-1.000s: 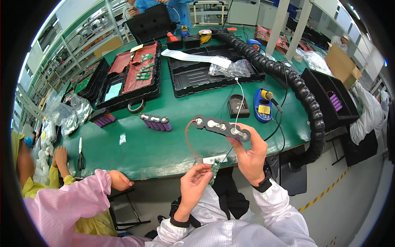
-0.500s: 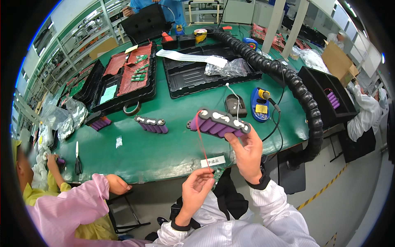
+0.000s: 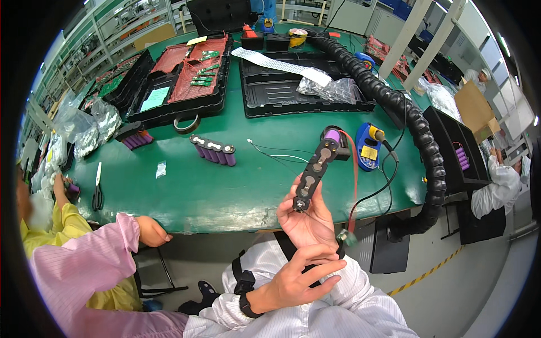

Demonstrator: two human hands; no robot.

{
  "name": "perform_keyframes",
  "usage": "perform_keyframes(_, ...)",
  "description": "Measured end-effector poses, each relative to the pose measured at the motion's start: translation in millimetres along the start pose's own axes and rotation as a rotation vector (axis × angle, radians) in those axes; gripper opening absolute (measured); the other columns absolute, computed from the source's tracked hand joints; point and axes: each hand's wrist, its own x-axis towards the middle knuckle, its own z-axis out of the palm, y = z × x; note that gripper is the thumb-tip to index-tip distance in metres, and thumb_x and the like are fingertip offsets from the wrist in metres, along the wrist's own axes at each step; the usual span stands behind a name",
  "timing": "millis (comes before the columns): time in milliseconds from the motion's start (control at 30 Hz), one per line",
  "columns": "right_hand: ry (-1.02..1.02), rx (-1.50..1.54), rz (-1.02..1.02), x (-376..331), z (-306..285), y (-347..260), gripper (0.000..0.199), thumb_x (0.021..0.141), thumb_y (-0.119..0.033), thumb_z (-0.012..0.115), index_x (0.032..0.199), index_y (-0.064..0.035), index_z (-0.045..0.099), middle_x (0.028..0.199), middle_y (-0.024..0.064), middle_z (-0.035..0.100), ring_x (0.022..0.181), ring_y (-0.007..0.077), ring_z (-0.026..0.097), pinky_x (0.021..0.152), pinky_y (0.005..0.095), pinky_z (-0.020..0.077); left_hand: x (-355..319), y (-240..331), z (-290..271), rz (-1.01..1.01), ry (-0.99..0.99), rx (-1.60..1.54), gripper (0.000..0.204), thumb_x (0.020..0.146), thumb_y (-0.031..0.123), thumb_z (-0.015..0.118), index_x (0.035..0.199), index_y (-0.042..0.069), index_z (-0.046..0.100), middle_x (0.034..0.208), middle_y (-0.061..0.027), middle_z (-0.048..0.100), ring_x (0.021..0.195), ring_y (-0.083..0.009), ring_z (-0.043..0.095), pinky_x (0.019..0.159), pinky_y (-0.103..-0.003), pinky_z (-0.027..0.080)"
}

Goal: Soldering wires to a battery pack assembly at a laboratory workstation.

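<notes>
My right hand (image 3: 311, 222) grips a battery pack (image 3: 314, 179) of purple cells in a black holder, with the metal contact strips facing up. The pack is raised above the green table's front edge and points away from me. A red wire (image 3: 354, 186) loops from its far end down to a small green circuit board (image 3: 347, 237), which hangs blurred beside my right wrist. White and black leads (image 3: 270, 153) trail off to the pack's left. My left hand (image 3: 301, 279) is just below the right one, fingers stretched and apart, with nothing visible in it.
Another battery pack (image 3: 213, 150) stands mid-table, and a further one (image 3: 134, 136) is farther left. At right is a blue soldering iron stand (image 3: 369, 147); a black ribbed hose (image 3: 414, 124) curves past it. Scissors (image 3: 97, 191) lie left, near a co-worker's hand (image 3: 152, 231).
The pack has turned from crosswise to pointing away from me. My left hand has let go of the red wire and moved down and right; the circuit board has swung to the right.
</notes>
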Motion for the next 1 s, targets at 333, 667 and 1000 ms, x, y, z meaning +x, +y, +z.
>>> perform_keyframes(333,0.027,-0.023,0.01,4,5,0,0.034,0.103,-0.035,0.062,0.127,-0.0102,0.061,0.115,0.0045,0.065,0.101,0.0158,0.063,0.093,0.0348,0.0554,-7,-9,-7,-0.039,0.073,0.034,0.038,0.078,-0.007,0.078,0.115,0.002,0.074,0.116,-0.0136,0.061,0.096,-0.0243,0.07,0.077,-0.033,0.061)
perform_keyframes(667,0.06,-0.024,-0.003,7,8,1,0.032,0.104,-0.032,0.063,0.125,-0.0083,0.065,0.115,0.0048,0.072,0.102,0.0181,0.069,0.092,0.0346,0.056,-10,-13,-18,-0.067,0.104,0.066,0.025,0.083,-0.013,0.069,0.105,-0.002,0.07,0.115,-0.0182,0.061,0.09,-0.0239,0.073,0.079,-0.033,0.063)
perform_keyframes(1000,0.055,-0.067,-0.062,6,3,-5,0.035,0.104,-0.033,0.062,0.129,-0.0078,0.062,0.12,0.0049,0.07,0.108,0.0167,0.066,0.095,0.0344,0.0575,-5,-22,-31,-0.12,0.224,0.14,0.022,0.086,-0.01,0.067,0.105,-0.002,0.07,0.11,-0.0178,0.066,0.091,-0.0241,0.07,0.077,-0.033,0.059)
